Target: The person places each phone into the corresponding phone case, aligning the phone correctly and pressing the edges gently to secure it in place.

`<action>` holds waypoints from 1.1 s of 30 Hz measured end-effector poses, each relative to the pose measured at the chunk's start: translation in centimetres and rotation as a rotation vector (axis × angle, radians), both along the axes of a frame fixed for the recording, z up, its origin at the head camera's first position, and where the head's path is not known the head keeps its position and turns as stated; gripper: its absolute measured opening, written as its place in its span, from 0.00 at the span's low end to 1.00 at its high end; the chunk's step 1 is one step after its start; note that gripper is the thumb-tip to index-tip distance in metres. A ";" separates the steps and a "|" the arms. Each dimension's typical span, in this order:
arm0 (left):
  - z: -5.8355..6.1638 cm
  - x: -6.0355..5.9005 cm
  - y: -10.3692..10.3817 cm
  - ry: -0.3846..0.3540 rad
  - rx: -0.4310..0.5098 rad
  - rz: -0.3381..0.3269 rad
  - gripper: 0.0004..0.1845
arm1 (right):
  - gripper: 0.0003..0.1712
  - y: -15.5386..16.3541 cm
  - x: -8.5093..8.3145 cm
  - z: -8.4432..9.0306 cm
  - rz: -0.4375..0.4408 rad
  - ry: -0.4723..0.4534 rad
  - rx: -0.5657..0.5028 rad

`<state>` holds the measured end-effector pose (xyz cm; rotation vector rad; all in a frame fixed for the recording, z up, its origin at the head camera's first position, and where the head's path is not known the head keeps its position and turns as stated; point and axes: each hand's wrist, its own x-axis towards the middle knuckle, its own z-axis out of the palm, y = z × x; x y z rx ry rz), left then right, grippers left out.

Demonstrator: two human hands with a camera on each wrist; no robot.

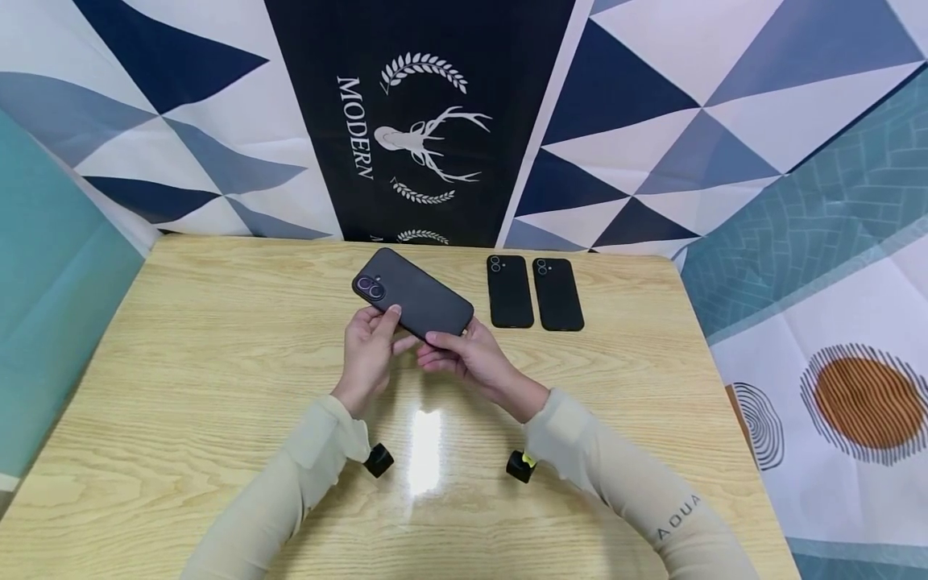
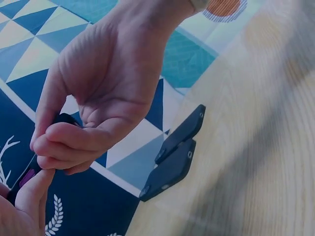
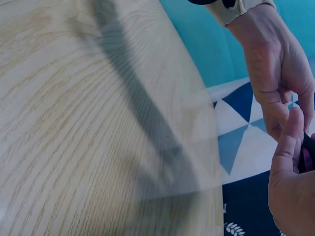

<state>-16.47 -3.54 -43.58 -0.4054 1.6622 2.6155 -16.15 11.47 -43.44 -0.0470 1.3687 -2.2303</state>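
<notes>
Both hands hold a dark smartphone [image 1: 419, 292] up over the far half of the table, tilted, its back and twin camera lenses facing the head camera. My left hand [image 1: 365, 352] pinches its lower edge near the camera end, thumb on the back. At the opposite end my right hand [image 1: 486, 362] grips the corner, thumb along the edge. In the left wrist view the right hand [image 2: 106, 88] curls around the phone's end, which it partly hides. The left hand [image 3: 283, 73] shows at upper right in the right wrist view, with only a bit of phone visible.
Two black phones [image 1: 511, 292] [image 1: 558, 295] lie side by side, camera ends away, near the table's far edge, right of the hands. The wooden table [image 1: 181, 387] meets patterned cloth [image 1: 631, 121] at the back. Small black blocks [image 1: 379, 460] sit at both wrists.
</notes>
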 end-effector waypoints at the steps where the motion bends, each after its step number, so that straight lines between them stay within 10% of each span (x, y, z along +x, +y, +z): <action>1: 0.0 0.1 0.1 0.006 0.006 0.005 0.06 | 0.14 0.0 0.0 0.1 -0.001 0.009 0.002; 12: 0.4 0.4 0.2 0.025 0.072 0.031 0.04 | 0.07 1.0 -0.3 0.1 0.114 0.071 0.138; 19: 0.6 0.5 -0.1 0.025 0.104 0.012 0.04 | 0.26 1.7 0.0 0.3 0.265 0.123 0.297; 33: 0.8 0.6 -0.6 0.009 0.116 -0.020 0.04 | 0.34 2.0 -0.4 0.8 0.177 0.169 0.271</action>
